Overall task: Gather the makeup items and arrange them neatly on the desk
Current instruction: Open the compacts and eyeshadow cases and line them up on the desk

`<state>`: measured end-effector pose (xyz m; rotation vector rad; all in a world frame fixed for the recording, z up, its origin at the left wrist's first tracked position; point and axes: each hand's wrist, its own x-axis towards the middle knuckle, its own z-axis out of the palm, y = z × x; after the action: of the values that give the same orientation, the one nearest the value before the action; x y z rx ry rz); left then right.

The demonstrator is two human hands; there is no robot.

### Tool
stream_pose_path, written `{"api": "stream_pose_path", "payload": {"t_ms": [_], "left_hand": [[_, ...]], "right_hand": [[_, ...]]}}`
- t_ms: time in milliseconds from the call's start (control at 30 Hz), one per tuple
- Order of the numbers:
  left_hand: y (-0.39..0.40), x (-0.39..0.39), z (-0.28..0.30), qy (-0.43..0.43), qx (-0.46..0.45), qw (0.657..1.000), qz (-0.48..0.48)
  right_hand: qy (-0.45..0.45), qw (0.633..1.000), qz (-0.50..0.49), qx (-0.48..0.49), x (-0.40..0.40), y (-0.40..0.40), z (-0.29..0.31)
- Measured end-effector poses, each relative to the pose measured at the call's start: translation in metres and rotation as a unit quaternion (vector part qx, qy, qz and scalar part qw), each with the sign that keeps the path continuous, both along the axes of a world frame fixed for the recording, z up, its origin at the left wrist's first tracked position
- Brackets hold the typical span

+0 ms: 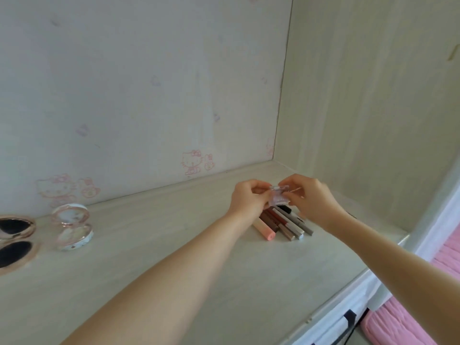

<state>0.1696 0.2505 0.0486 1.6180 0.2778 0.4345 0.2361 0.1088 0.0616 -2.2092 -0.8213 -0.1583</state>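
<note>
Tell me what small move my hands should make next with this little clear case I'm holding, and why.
Probably lower the small clear case onto the desk just beside the row of pencils and tubes. Both the left hand and right hand pinch it in the air right above that row, and the row already lies side by side, so setting it alongside would keep things neat.

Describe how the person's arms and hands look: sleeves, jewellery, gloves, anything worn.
Both forearms are bare right up to the frame edge: no sleeves are visible. The left hand and right hand wear no gloves, and no rings, watch or bracelets show on the wrists or fingers. The nails are too small and blurred to judge.
</note>
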Motion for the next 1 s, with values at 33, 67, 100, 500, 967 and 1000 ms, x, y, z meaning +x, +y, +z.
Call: {"api": "stream_pose_path", "payload": {"t_ms": [33,67,100,500,967,1000], "left_hand": [[0.002,-0.014,0.002,-0.002,-0.041,0.999,-0.006],[0.005,-0.027,0.003,-0.004,-0.068,0.998,-0.007],[0.008,-0.041,0.005,-0.004,-0.089,0.996,-0.003],[0.062,-0.205,0.008,-0.011,-0.276,0.960,0.054],[0.114,-0.347,-0.005,-0.051,-0.476,0.878,0.013],[0.116,-0.354,-0.007,-0.053,-0.479,0.876,0.012]], "right_hand": [[0.002,1.000,0.004,0.010,-0.010,0.003,0.002],[0.004,1.000,0.008,0.019,-0.020,0.007,0.003],[0.004,1.000,0.013,0.024,-0.031,0.011,0.005],[-0.120,0.973,0.184,-0.065,-0.169,0.064,0.009],[-0.148,0.948,0.280,-0.027,-0.289,0.140,0.002],[-0.147,0.947,0.285,-0.029,-0.295,0.144,0.000]]}}
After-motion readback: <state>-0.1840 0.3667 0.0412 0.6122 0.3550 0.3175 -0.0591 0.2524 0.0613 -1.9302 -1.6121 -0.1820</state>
